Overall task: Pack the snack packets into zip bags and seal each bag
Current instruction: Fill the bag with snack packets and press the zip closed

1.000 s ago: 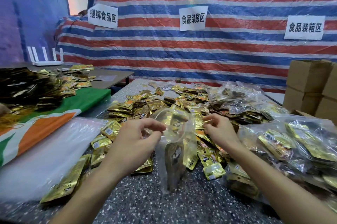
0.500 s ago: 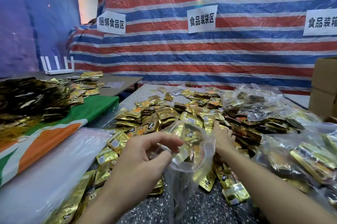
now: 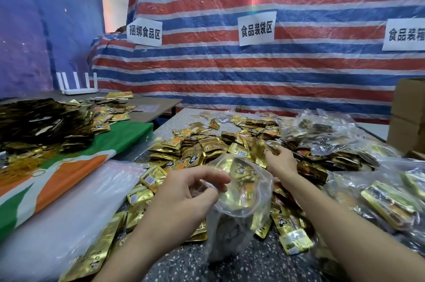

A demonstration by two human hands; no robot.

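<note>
The zip bag [image 3: 239,215] is clear, crinkled plastic with its mouth pulled into a wide round opening. A few gold snack packets [image 3: 241,172] show through its upper wall. Its long axis runs almost upright: the mouth faces up and a little towards the person, and the bottom hangs down to the speckled worktop [image 3: 241,265].

The left hand [image 3: 181,201] forms the grip, with thumb and fingers pinching the near left edge of the rim. The bag's opening lies just to the right of the grip and its body drops below it.

Beyond the bag and to the right of the grip, the right hand [image 3: 281,162] reaches into the pile of loose gold packets [image 3: 207,146]. Its fingers rest among them, and it is too blurred to tell whether they hold one. Further right lie filled clear bags [image 3: 391,192].
</note>
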